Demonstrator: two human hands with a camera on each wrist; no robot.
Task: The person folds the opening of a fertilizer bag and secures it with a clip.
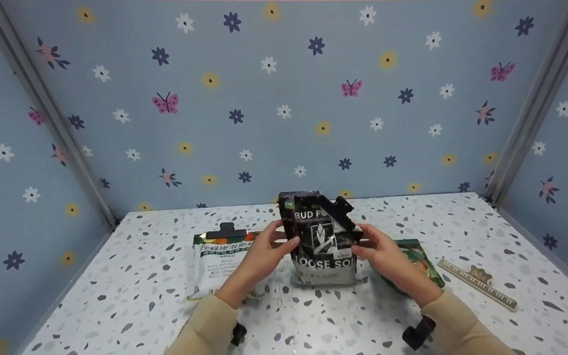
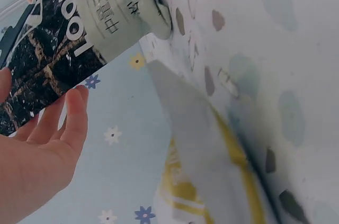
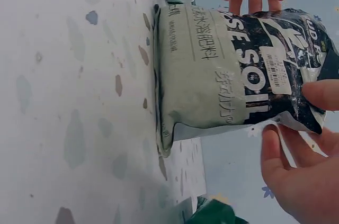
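Observation:
A black and grey "LOOSE SOIL" bag [image 1: 324, 268] stands upright on the speckled table. Across its upper right corner sits a slanted black bag clip [image 1: 337, 213]. My left hand [image 1: 268, 250] holds the bag's left side, thumb in front and fingers behind. On the opposite side, my right hand [image 1: 387, 254] grips the edge below the clip, its thumb on the front as the right wrist view shows. A white bag [image 1: 217, 268] with a black clip [image 1: 226, 231] along its top lies left of the left hand. Partly covered by the right forearm is a green bag [image 1: 424, 264].
At the right of the table [image 1: 131, 276] lies a gold-coloured ruler-like clip [image 1: 479, 283] with a small shaped handle. A blue wall [image 1: 284, 143] with flowers and butterflies closes off the back, and more panels stand at both sides.

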